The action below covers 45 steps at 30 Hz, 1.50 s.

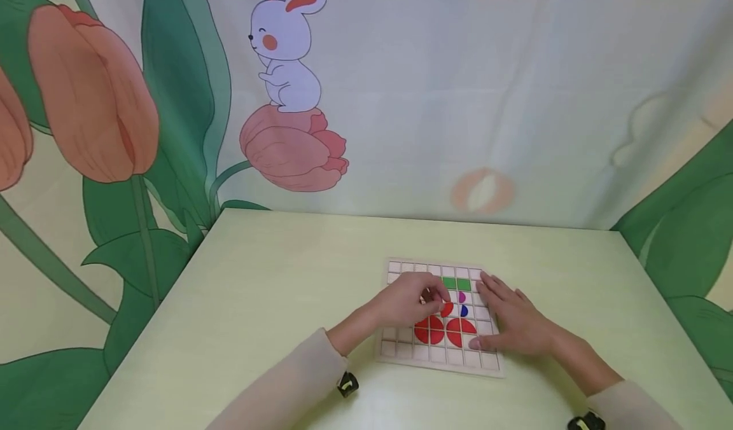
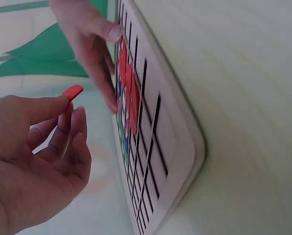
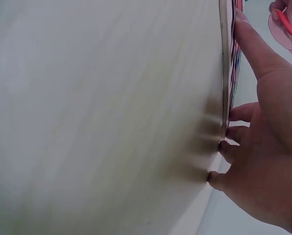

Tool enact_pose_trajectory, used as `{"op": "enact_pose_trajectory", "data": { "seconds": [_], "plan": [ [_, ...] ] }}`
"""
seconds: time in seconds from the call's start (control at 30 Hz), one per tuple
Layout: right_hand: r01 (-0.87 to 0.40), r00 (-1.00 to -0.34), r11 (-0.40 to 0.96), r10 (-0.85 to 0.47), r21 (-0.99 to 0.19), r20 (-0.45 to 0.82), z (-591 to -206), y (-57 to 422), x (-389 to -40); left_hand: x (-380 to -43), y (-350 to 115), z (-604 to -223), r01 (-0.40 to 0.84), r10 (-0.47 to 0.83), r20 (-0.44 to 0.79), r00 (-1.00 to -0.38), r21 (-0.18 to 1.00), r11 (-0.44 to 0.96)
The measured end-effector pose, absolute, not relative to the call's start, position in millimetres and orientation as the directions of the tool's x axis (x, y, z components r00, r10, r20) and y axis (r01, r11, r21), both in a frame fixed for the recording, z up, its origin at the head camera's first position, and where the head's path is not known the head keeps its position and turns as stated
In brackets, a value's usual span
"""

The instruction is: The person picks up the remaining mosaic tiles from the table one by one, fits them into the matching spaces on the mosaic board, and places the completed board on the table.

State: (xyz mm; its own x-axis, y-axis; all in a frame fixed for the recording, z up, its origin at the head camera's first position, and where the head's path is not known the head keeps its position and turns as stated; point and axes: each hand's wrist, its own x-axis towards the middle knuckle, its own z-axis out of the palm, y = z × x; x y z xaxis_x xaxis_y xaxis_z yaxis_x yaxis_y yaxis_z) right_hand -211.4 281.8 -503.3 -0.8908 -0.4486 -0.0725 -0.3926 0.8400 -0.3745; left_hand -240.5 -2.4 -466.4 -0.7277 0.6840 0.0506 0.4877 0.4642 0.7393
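A white gridded board (image 1: 420, 352) lies on the table, filled with square tiles. My left hand (image 1: 409, 299) pinches a small red piece (image 2: 73, 92) between thumb and fingers, raised over the board. Two red shapes (image 1: 460, 332), each made of several curved-edge tiles, sit in the near half of the grid. Beyond them are a blue half-round mark (image 1: 464, 311), a purple one (image 1: 461, 297) and green tiles (image 1: 456, 283). With fingers spread, my right hand (image 1: 521, 319) rests along the board's right edge, its thumb on the tiles. The left hand hides part of the grid.
The pale table (image 1: 275, 290) extends around the board on all sides. Behind it hangs a curtain (image 1: 412, 99) printed with tulips and a rabbit. Dark bands (image 1: 348, 384) show at both sleeves.
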Motion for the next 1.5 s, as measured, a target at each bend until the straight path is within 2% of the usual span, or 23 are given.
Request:
{"op": "enact_pose_trajectory", "data": {
  "seconds": [0.3, 0.5, 0.83, 1.0, 1.17, 1.5],
  "plan": [
    [-0.475, -0.834, 0.773, -0.548, -0.419, -0.065, -493.2, 293.2, -221.9, -228.7, 31.0, -467.2, 0.528, 0.679, 0.026, -0.734, 0.65, 0.546],
    [-0.462, -0.831, 0.756, -0.552, -0.463, -0.071, -493.5, 303.2, -223.5, -218.3, 47.1, -476.1, 0.524, 0.68, -0.011, -0.733, 0.628, 0.575],
    [-0.43, -0.844, 0.769, -0.529, -0.474, -0.092, -492.2, 299.7, -223.5, -213.8, 56.0, -480.8, 0.565, 0.679, -0.038, -0.733, 0.522, 0.639],
    [-0.416, -0.846, 0.771, -0.522, -0.482, -0.106, -493.2, 299.8, -222.6, -214.8, 57.7, -483.3, 0.642, 0.721, -0.017, -0.692, 0.442, 0.626],
    [-0.422, -0.842, 0.76, -0.531, -0.494, -0.097, -493.8, 300.2, -224.3, -213.2, 57.2, -481.0, 0.724, 0.758, 0.023, -0.652, 0.315, 0.614],
    [-0.438, -0.833, 0.749, -0.546, -0.498, -0.088, -490.5, 299.1, -221.8, -205.8, 60.3, -482.2, 0.757, 0.781, -0.004, -0.625, 0.244, 0.607]
  ]
}}
